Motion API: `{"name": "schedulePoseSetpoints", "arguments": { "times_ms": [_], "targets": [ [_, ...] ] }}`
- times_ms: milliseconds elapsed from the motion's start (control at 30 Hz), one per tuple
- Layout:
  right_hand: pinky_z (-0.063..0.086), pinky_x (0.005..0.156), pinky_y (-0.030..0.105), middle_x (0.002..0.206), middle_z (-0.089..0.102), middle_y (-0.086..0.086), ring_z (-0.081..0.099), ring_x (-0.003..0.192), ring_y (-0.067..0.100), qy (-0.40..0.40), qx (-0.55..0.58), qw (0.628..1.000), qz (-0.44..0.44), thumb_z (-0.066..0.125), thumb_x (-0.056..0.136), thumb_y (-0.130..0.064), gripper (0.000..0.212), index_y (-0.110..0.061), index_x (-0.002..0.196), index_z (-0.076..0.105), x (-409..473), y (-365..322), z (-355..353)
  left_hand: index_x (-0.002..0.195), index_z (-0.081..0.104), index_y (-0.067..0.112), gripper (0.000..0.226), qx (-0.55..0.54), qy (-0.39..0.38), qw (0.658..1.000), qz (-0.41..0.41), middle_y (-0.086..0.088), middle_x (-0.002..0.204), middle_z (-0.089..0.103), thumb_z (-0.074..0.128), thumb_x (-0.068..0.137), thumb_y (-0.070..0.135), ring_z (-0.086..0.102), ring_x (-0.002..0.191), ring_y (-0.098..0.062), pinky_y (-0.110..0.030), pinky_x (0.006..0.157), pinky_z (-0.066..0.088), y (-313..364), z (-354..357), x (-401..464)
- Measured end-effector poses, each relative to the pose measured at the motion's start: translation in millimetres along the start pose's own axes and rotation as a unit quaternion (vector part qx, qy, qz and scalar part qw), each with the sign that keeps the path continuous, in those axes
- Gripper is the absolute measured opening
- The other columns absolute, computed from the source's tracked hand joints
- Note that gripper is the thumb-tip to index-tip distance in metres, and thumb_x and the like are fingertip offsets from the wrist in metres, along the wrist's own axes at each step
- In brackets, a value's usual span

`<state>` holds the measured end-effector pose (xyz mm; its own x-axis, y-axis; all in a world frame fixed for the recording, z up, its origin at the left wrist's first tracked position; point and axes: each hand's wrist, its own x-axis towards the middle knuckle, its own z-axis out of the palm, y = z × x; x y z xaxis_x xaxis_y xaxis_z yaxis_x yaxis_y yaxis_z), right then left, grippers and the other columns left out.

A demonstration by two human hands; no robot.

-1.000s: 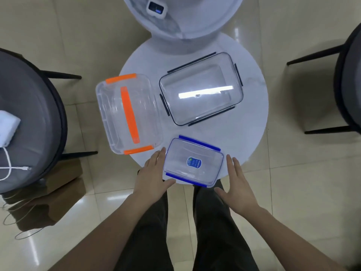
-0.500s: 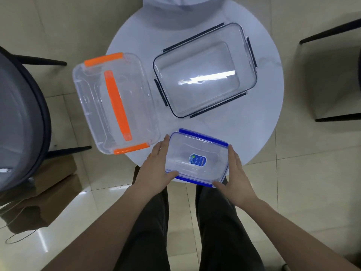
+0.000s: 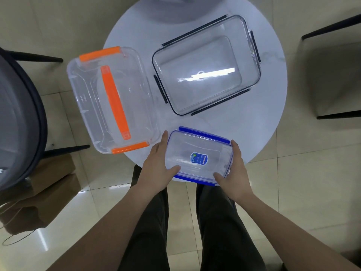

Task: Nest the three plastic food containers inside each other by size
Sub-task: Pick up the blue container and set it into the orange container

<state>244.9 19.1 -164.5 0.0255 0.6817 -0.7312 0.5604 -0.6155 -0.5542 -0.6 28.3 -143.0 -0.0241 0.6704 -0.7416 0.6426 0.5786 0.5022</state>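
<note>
Both my hands are closed on the small blue-clipped box (image 3: 199, 157), which sits at the near edge of the round tabletop (image 3: 269, 122). My left hand (image 3: 156, 169) holds its left short side, thumb on the near rim; my right hand (image 3: 233, 171) holds the right side, thumb at the near corner. Whether the box rests on the surface or is just lifted I cannot tell.

Risks noted from this position:
- The blue-clipped box appears to have its lid on (a round sticker shows through the clear plastic). If the lids stay clipped on the larger boxes, nothing can go inside them.
- The box overhangs the tabletop edge above my knees; a slack grip on smooth plastic could let it tip and fall to the floor.
- The orange-handled box (image 3: 111, 100) lies just beside my left hand and itself juts past the tabletop edge; a careless lift could knock it off.
- Judging size wrongly between the two larger boxes would spoil the order.

Count: three clear boxes, one with blue clips, one with an orange handle and clips, one with dark clips (image 3: 207, 65) at the far right. Two hands. One tabletop. Parts of two chairs, left (image 3: 21, 118) and right (image 3: 332, 75).
</note>
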Motion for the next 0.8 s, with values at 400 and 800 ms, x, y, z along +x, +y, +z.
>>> {"name": "schedulePoseSetpoints", "arguments": {
  "times_ms": [400, 800],
  "targets": [
    [0.045, 0.058, -0.003, 0.144, 0.045, -0.009, 0.049, 0.124, 0.01, 0.021, -0.015, 1.0, 0.009, 0.085, 0.077, -0.016, 0.101, -0.037, 0.152, 0.02, 1.8, -2.8, 0.1, 0.161, 0.006, 0.028, 0.106, -0.018, 0.014, 1.0, -0.004, -0.004, 0.15, 0.046, 0.08, 0.085, 0.033, 0.049, 0.132, -0.017, -0.039, 0.102, 0.051, -1.2, 4.0, -2.5],
    [0.057, 0.074, 0.013, 0.138, 0.046, -0.013, 0.051, 0.126, 0.011, 0.027, 0.035, 0.999, -0.031, 0.082, 0.08, -0.012, 0.094, -0.032, 0.152, 0.024, -28.6, -21.8, -19.4, 0.16, 0.006, 0.03, 0.102, -0.027, 0.026, 0.999, 0.035, -0.001, 0.149, 0.046, 0.076, 0.087, 0.037, 0.042, 0.124, -0.002, -0.024, 0.092, 0.045, 4.3, 2.0, -23.0]
  ]
}}
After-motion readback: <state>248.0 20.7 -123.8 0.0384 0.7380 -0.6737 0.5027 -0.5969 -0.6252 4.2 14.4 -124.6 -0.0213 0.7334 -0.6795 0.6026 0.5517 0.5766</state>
